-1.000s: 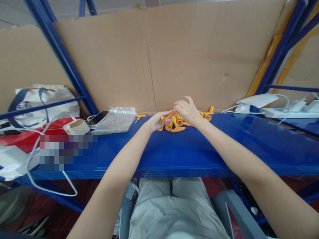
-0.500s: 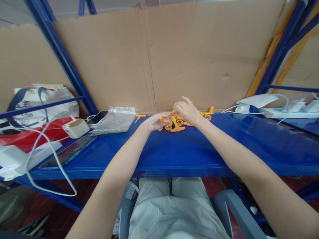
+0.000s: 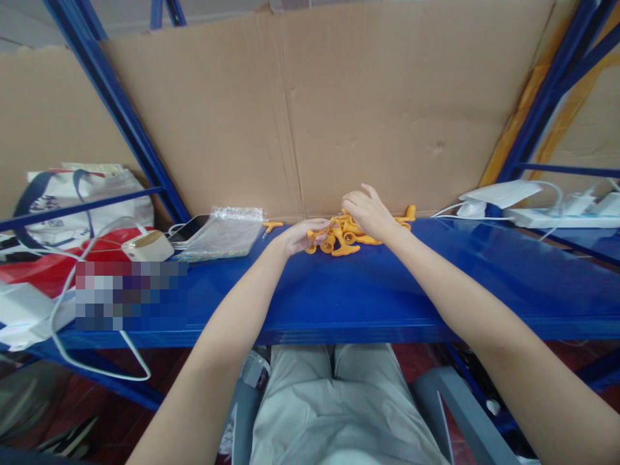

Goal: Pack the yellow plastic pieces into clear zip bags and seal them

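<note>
Several glossy yellow-orange plastic pieces point(image 3: 346, 250), some T-shaped with a round hollow end, lie in a pile on the blue shelf surface. At the pile's left side, my left hand point(image 3: 303, 236) is closed with its fingers around an orange plastic piece point(image 3: 311, 238). My right hand point(image 3: 367, 210) hovers just above and behind the pile, fingertips pinched on an orange piece that they largely hide. A lone orange T-shaped handle point(image 3: 274, 225) with a thin pale tip rests left of my left hand.
A clear plastic pouch point(image 3: 227, 234) and a dark phone point(image 3: 194, 227) lie to the left. Farther left are a white charger point(image 3: 148, 250), a looping cable and a white bag point(image 3: 92, 203). A power strip point(image 3: 566, 218) stands right; cardboard point(image 3: 378, 110) closes the back.
My hands have come apart: the right has moved slightly right and up, away from the left. The orange piece that spanned both hands no longer bridges them.
</note>
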The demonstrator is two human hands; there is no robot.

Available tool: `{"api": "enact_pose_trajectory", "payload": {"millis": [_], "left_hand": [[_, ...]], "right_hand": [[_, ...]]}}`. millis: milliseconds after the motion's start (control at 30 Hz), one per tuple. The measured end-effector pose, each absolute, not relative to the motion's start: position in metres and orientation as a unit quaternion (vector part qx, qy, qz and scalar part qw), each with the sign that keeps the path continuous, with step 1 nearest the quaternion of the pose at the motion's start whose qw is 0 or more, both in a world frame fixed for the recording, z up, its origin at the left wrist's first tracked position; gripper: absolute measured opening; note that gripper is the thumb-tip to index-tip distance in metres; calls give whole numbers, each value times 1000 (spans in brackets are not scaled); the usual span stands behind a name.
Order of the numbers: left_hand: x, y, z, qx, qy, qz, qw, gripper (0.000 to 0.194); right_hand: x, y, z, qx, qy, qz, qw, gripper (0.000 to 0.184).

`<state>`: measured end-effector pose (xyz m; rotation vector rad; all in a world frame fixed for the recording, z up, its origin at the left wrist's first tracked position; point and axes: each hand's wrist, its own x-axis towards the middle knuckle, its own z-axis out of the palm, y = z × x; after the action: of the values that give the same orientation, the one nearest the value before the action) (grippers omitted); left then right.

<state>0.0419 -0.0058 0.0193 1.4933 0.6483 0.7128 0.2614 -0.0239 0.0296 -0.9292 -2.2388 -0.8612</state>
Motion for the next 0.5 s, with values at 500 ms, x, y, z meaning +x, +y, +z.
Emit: {"api": "enact_pose_trajectory", "payload": {"millis": [500], "left_hand": [[-11,46,-1,576,536,596,158,25]], "right_hand": [[381,-5,2,-700,-512,-210,451,31]]}}
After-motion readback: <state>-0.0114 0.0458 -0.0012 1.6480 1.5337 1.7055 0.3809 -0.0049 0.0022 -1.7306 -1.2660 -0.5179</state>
